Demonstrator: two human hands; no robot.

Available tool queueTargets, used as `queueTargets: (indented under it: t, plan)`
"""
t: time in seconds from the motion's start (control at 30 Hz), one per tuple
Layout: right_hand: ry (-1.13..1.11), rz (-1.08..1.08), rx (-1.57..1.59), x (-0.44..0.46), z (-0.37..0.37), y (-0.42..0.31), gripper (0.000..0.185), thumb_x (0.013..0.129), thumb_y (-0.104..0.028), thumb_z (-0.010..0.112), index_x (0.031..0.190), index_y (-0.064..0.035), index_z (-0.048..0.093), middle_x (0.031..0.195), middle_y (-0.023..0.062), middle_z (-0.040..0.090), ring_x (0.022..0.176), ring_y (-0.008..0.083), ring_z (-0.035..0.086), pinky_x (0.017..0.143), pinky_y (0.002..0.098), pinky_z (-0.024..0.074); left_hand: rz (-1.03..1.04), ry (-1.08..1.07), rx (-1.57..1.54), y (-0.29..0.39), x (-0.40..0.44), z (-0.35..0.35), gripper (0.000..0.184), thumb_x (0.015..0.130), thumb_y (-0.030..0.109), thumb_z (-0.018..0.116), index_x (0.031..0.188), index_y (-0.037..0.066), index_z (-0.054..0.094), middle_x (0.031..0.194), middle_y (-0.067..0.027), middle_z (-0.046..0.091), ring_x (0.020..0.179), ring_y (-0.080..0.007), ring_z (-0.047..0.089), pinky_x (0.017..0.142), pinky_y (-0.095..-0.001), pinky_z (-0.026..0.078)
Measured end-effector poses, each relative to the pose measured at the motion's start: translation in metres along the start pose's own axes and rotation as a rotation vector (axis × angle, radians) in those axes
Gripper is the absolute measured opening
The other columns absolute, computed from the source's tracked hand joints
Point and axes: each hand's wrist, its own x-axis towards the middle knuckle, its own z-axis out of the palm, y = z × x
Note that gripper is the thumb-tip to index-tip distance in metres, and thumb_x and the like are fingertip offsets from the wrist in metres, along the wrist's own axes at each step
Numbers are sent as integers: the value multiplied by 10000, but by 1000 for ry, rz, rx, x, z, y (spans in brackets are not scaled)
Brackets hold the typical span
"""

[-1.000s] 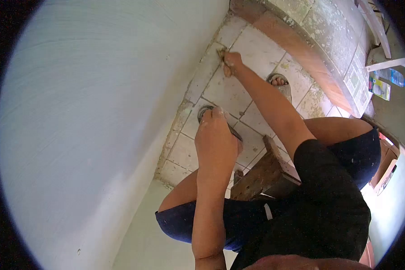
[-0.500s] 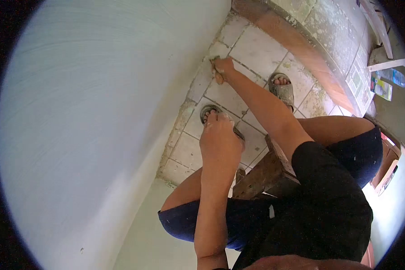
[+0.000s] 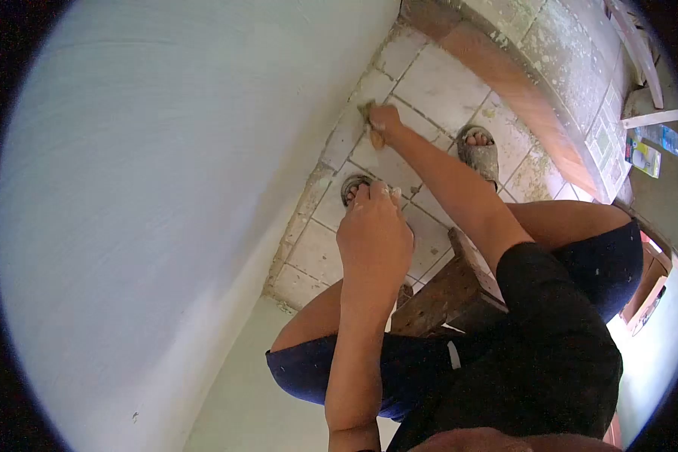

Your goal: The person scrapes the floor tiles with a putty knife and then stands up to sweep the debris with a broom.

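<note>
My right hand (image 3: 386, 119) is closed around a putty knife (image 3: 377, 140); its brown handle end shows below the fist and its whitish, caked blade end points toward the wall. It is low over the tiled floor (image 3: 444, 87), a little out from the foot of the wall; contact with the tiles cannot be made out. My left hand (image 3: 375, 230) is raised in front of my left foot, back of the hand up, fingers curled down with white paste on the knuckles. What lies under those fingers is hidden.
A pale smooth wall (image 3: 166, 173) fills the left side. My sandalled right foot (image 3: 481, 154) rests on the tiles. Between my legs is a wooden stool (image 3: 448, 297). A curved, paint-spotted step (image 3: 505, 75) bounds the right, with a plastic bottle (image 3: 670, 140) and a carton (image 3: 643, 156) beyond.
My right hand with the putty knife has shifted slightly away from the wall, to the right and down. My left hand stays nearly in place, and the view has shifted a little.
</note>
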Motion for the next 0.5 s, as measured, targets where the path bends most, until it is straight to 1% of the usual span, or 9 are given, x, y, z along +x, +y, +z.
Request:
queueTargets:
  t: [0.03,0.07,0.13,0.17,0.2,0.33,0.4,0.43,0.5]
  plan:
    - [-201,149,64,-33,-13,-63,380,930,-294,545,709,10,593,622,155,581,495,290,564,441,461,452,-8,-16,5,-4,-3,7,219,910,146,547,1008,-47,576,1051,-248,610,971,-391,633,831,-450,521]
    - [-203,166,63,-43,-14,-63,380,930,-294,545,709,10,593,622,155,581,495,290,564,441,461,452,19,35,30,-9,-6,14,240,927,167,531,1015,-50,583,1028,-241,613,961,-384,635,821,-449,521]
    - [-227,184,61,-51,-14,-79,461,931,-366,507,797,60,621,824,210,632,682,326,626,530,492,504,55,103,49,-10,-7,15,265,945,189,516,1022,-53,589,1005,-234,616,951,-378,636,811,-447,522]
    - [-235,183,58,-50,-17,-89,516,932,-402,488,841,85,635,925,237,657,775,344,657,574,508,530,29,41,49,-7,-7,12,277,946,197,520,1023,-58,595,1012,-235,617,958,-377,636,812,-445,522]
    - [-134,-221,-147,11,28,-17,488,929,-385,496,819,66,646,869,195,648,724,315,636,565,484,516,5,-15,53,-6,-4,8,290,947,205,523,1025,-64,600,1020,-235,618,966,-376,637,814,-443,522]
    - [-143,-186,-108,2,35,-7,432,903,-359,538,802,51,629,831,189,643,702,323,631,565,470,503,-19,-94,61,2,0,-1,313,949,232,531,1012,-66,601,1051,-244,618,991,-377,634,824,-444,520]
    - [-151,-145,-75,-13,43,7,398,886,-341,566,790,42,618,805,185,639,688,328,627,565,461,495,-3,-19,50,1,-4,3,313,940,237,551,1000,-66,604,1065,-246,615,1000,-378,631,833,-445,517]
    - [-155,-121,-61,-22,46,13,383,878,-332,580,784,37,612,792,183,637,681,330,625,565,456,491,-7,-29,52,-2,-8,6,313,940,237,551,1000,-66,604,1065,-246,615,1000,-378,631,833,-445,517]
    - [-149,-129,-29,-14,45,-4,354,861,-315,608,772,28,601,766,179,633,667,335,622,565,447,483,9,-11,38,-6,-3,10,308,918,254,598,941,-53,605,920,-235,622,872,-408,629,763,-475,492]
